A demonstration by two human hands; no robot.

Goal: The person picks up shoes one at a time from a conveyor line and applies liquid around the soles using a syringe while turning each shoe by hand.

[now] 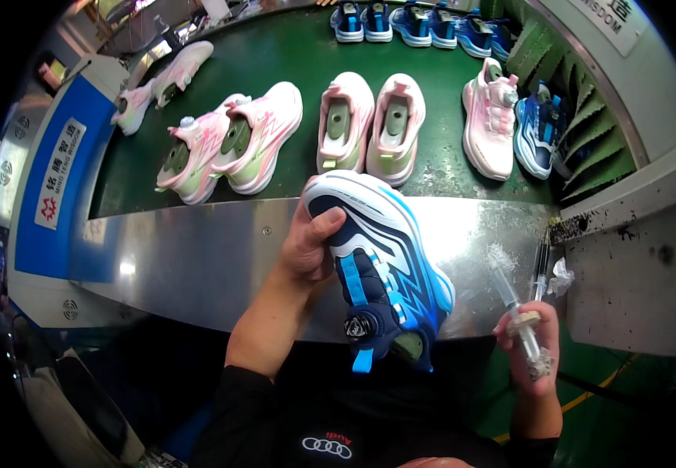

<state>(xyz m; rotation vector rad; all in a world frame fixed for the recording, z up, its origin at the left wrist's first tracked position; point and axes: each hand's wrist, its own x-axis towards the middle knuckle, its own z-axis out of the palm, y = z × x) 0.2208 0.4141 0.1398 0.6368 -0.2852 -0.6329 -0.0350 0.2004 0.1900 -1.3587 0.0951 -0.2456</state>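
Note:
My left hand grips a blue and white sneaker by its toe, thumb on the upper and fingers behind. The shoe is tipped on its side above the front edge of the metal ledge, its heel pointing down toward me. A round black dial sits on its tongue, and a green insert shows in the opening. In my right hand is a clear plastic syringe, its tip pointing away from me and apart from the shoe. Whitish residue clings to its plunger end.
Pink sneakers stand in pairs on the green conveyor belt, with blue sneakers farther off. At right, a dark pen-like tool and crumpled white scrap lie on the metal ledge. Green flaps hang beside a machine housing.

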